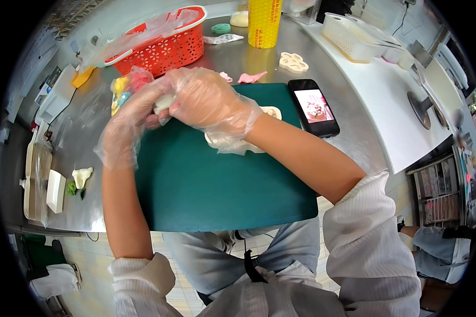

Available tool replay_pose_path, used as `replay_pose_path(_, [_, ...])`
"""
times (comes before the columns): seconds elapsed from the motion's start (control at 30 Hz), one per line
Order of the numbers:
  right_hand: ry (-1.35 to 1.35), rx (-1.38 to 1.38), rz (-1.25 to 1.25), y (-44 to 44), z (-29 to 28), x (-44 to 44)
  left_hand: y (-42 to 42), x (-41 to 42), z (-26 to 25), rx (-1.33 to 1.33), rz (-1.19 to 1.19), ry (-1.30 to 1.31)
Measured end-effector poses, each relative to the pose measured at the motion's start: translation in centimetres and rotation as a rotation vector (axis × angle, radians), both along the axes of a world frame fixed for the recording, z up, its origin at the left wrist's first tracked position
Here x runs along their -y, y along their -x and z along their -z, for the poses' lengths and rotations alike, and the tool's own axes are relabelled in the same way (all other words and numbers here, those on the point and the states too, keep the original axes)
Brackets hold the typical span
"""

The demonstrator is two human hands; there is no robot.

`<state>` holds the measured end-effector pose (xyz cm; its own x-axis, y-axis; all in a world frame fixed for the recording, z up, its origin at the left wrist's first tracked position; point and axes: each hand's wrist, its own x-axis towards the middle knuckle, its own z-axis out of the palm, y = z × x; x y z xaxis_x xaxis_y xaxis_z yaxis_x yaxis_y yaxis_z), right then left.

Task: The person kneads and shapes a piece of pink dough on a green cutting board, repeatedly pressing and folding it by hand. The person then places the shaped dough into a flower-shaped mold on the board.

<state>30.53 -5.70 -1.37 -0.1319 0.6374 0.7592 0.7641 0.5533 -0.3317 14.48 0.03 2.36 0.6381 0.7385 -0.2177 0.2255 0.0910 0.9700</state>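
Observation:
Both of my hands wear clear plastic gloves and meet above the far left part of a dark green cutting mat [222, 186]. Between the fingers of my left hand [137, 101] and my right hand [206, 97] is a lump of white dough-like paste [164, 102], mostly hidden by the fingers. Beneath my right wrist lie cream-coloured moulds [272, 112], partly covered by the glove cuff and forearm. Just beyond my left hand is a clear bag of yellow, pink and blue pieces [121, 89].
A red plastic basket [162, 51] stands at the back, beside a yellow cylinder [263, 23]. A phone [314, 107] showing a cake picture overlaps the mat's right edge. Pink paste [252, 77] and a cream mould [293, 62] lie behind. A white box [56, 191] sits left.

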Motion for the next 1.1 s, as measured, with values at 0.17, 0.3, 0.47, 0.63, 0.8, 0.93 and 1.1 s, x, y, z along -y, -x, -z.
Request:
replay_pose_path(0.17, [0.09,-0.028,-0.007,-0.4,0.8,-0.8,-0.2,0.1,-0.4,-0.173,0.105,-0.179])
replay_pose_path(0.3, [0.251,-0.374,-0.212,-0.6,0.1,0.0,-0.2,-0.4,-0.5,-0.227,0.157,-0.264])
replay_pose_path(0.47, [0.525,-0.615,-0.271,-1.7,0.5,-1.5,-0.4,0.2,-0.7,-0.088,0.214,-0.339])
replay_pose_path(0.63, [0.661,-0.841,-0.304,-1.8,-0.2,-1.5,-0.7,0.2,0.1,0.046,0.206,-0.485])
replay_pose_path(0.8, [0.801,-1.111,-0.321,-1.9,-0.9,-1.4,-0.9,-0.5,0.4,-0.047,0.164,-0.839])
replay_pose_path(0.93, [0.966,-1.254,-0.694,-4.4,-0.1,-1.8,-1.7,-0.9,1.3,-0.052,0.083,-1.028])
replay_pose_path(1.1, [0.816,-0.995,-0.366,-2.5,-0.7,-1.6,-1.5,-1.5,1.9,-0.007,0.044,-0.807])
